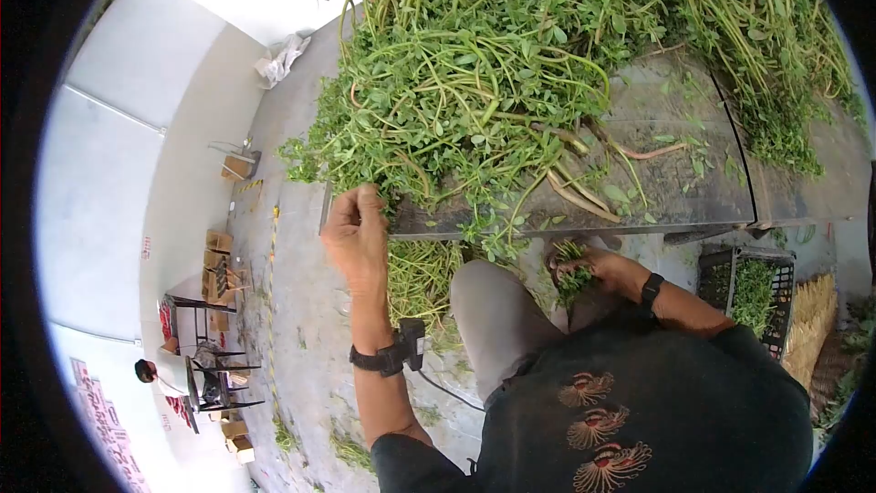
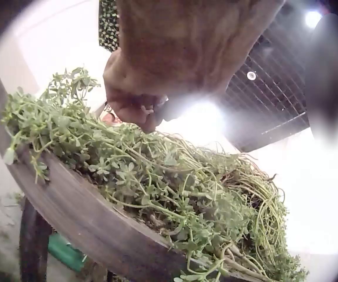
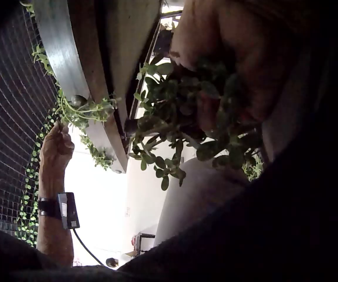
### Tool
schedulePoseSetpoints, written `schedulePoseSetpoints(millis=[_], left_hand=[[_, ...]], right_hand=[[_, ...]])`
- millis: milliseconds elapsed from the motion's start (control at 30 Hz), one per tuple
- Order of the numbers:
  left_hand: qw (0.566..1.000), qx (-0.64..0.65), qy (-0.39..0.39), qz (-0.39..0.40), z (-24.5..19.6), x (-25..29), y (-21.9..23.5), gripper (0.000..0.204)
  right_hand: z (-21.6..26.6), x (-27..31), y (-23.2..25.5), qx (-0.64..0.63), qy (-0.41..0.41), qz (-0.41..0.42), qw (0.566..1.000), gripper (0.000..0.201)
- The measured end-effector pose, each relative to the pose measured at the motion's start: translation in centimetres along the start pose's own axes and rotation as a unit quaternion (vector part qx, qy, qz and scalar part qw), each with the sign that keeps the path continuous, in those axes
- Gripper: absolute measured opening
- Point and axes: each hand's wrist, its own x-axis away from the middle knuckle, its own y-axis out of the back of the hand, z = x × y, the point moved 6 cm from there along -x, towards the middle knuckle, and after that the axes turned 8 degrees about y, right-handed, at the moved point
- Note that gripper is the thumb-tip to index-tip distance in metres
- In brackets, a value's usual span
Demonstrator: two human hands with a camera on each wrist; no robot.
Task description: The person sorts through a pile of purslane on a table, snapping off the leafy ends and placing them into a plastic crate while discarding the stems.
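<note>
A big heap of leafy green stems [image 1: 474, 64] covers a worn wooden table [image 1: 693, 192]. At the table's front left corner my left hand [image 1: 356, 228] pinches stems at the edge of the heap. In the left wrist view its curled fingers [image 2: 136, 108] close just above the greens [image 2: 175, 188]. My right hand [image 1: 593, 269] is below the table's front edge, over my lap, and grips a small bunch of greens [image 1: 570, 274]. The right wrist view shows that bunch [image 3: 175, 123] in the hand [image 3: 233, 53], with the left hand [image 3: 56, 150] beyond.
My grey-trousered knee [image 1: 497, 310] is under the table edge. A black crate of greens [image 1: 748, 292] stands on the floor at the right. Green scraps lie on the concrete floor [image 1: 301, 329]. Far left are cardboard boxes [image 1: 217, 256], metal tables and another person [image 1: 151, 370].
</note>
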Motion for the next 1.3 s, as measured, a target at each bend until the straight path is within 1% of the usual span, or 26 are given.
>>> schedulePoseSetpoints(millis=[33, 67, 100, 167, 200, 300, 367, 433, 467, 500, 567, 633, 700, 733, 767, 800, 833, 867, 933, 967, 1033, 1067, 1167, 1200, 1233, 1300], left_hand=[[1.000, 0.020, 0.016, 0.007, 0.2, -0.5, -0.4, 0.020], [0.999, 0.019, -0.041, -0.030, -0.5, -1.2, -0.2, 0.022], [0.998, 0.020, -0.049, -0.035, -1.5, -2.3, 0.1, 0.022], [0.993, -0.008, -0.063, -0.102, -4.1, -4.5, 1.7, 0.024], [0.993, 0.002, -0.080, -0.085, -5.1, -5.4, 1.5, 0.025], [0.990, -0.030, -0.133, -0.034, -3.5, -8.7, -0.7, 0.023], [0.991, -0.074, -0.106, -0.017, -4.2, -8.4, -2.1, 0.021], [0.965, -0.077, -0.244, -0.052, -6.8, -7.0, -3.1, 0.019], [0.971, -0.105, -0.216, 0.007, -7.0, -7.3, -4.0, 0.032], [0.970, -0.103, -0.221, 0.000, -7.4, -7.4, -4.4, 0.032], [0.937, -0.227, -0.265, 0.014, -8.5, -7.2, -6.8, 0.050], [0.934, -0.256, -0.249, 0.031, -9.4, -6.6, -8.0, 0.055], [0.929, -0.285, -0.231, 0.054, -10.0, -5.9, -8.6, 0.061], [0.918, -0.321, -0.214, 0.091, -10.1, -5.7, -9.0, 0.060], [0.905, -0.357, -0.196, 0.127, -10.0, -5.4, -9.3, 0.059], [0.908, -0.311, -0.259, 0.110, -10.0, -5.5, -9.2, 0.051], [0.907, -0.311, -0.261, 0.107, -9.9, -5.6, -9.1, 0.051], [0.912, -0.309, -0.253, 0.098, -9.9, -5.8, -8.9, 0.044], [0.914, -0.320, -0.242, 0.067, -10.6, -5.5, -8.4, 0.027], [0.913, -0.321, -0.243, 0.065, -10.9, -5.1, -8.4, 0.027], [0.926, -0.289, -0.239, 0.044, -11.8, -4.3, -8.0, 0.020], [0.926, -0.289, -0.240, 0.045, -11.6, -4.3, -7.9, 0.020], [0.915, -0.224, -0.331, -0.054, -12.3, -3.6, -6.4, 0.020], [0.916, -0.211, -0.334, -0.064, -12.4, -3.4, -5.8, 0.021], [0.910, -0.195, -0.356, -0.086, -12.1, -3.6, -5.2, 0.021], [0.906, -0.183, -0.369, -0.096, -11.2, -3.6, -5.0, 0.022]], right_hand=[[0.8, 1.0, -0.3, -0.013, 0.015, -0.023, 1.000, 0.055], [1.7, 1.1, -0.4, -0.024, 0.032, -0.045, 0.998, 0.053], [2.2, 0.3, -0.8, -0.021, 0.040, -0.040, 0.998, 0.053], [0.6, -0.2, -0.7, -0.008, -0.125, -0.127, 0.984, 0.052], [0.0, -0.9, -0.4, -0.012, -0.109, -0.081, 0.991, 0.056], [-1.1, -1.4, 0.6, 0.013, -0.119, -0.109, 0.987, 0.058], [-1.5, -1.7, 1.6, 0.081, -0.083, -0.084, 0.990, 0.059], [-1.3, -1.6, 1.2, 0.150, -0.051, -0.063, 0.985, 0.060], [-2.0, -1.1, 1.7, 0.093, -0.112, -0.125, 0.981, 0.057], [-1.8, -0.6, 1.6, 0.037, -0.170, -0.183, 0.968, 0.054], [2.1, 0.4, -1.7, 0.044, -0.155, -0.165, 0.973, 0.058], [5.4, 1.8, -5.1, 0.040, -0.140, -0.151, 0.978, 0.062], [7.0, 3.2, -6.0, 0.068, -0.175, -0.226, 0.956, 0.061], [6.1, 2.3, -4.7, 0.132, -0.112, -0.134, 0.976, 0.060], [4.4, 1.6, -3.0, 0.133, -0.107, -0.133, 0.976, 0.060], [2.4, 1.0, -1.3, 0.116, -0.126, -0.150, 0.974, 0.077], [0.8, 0.4, 0.0, 0.099, -0.146, -0.165, 0.970, 0.094], [-0.3, -0.2, 0.8, 0.100, -0.144, -0.163, 0.971, 0.094], [0.1, -0.6, -0.2, 0.113, -0.138, -0.134, 0.975, 0.067], [0.4, -0.3, -0.3, 0.113, -0.136, -0.132, 0.975, 0.067], [6.3, 2.9, -4.9, 0.178, -0.164, -0.193, 0.951, 0.069], [6.2, 2.8, -5.0, 0.177, -0.164, -0.194, 0.951, 0.069], [5.6, 3.9, -3.6, 0.214, -0.159, -0.253, 0.930, 0.062], [6.0, 3.2, -4.0, 0.218, -0.085, -0.149, 0.961, 0.061], [5.6, 2.9, -4.5, 0.213, -0.012, -0.044, 0.976, 0.060], [-2.4, -1.2, 1.7, 0.028, -0.134, -0.114, 0.984, 0.063]])
